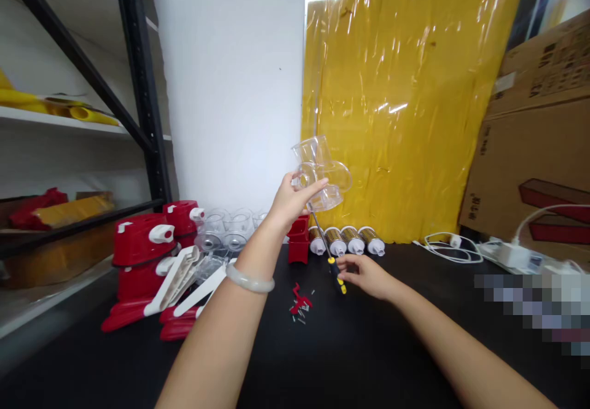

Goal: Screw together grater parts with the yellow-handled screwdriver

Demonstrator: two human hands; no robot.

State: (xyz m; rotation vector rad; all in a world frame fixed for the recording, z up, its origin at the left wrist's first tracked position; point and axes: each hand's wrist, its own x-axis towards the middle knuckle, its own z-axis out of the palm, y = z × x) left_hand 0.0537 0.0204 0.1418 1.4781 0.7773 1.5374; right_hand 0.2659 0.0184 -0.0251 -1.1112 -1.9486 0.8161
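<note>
My left hand (292,199) is closed round a clear plastic housing (325,172) with a flared open top and a round side bulge, held up above the black table. In my right hand (362,274) is a screwdriver (335,272) with a black and yellow handle. Its long shaft slants up toward the underside of the housing; whether the tip touches anything inside, I cannot tell. Below the hands, small screws (302,314) and little red plastic parts (300,300) lie on the table. A red square part (298,242) stands behind them.
Several drums with white ends (354,241) line the back of the table. To the left are red machine bodies (144,255), white handles (173,280) and more clear housings (235,225). A white cable (449,246), a power strip (511,254) and a cardboard box (530,132) are at right.
</note>
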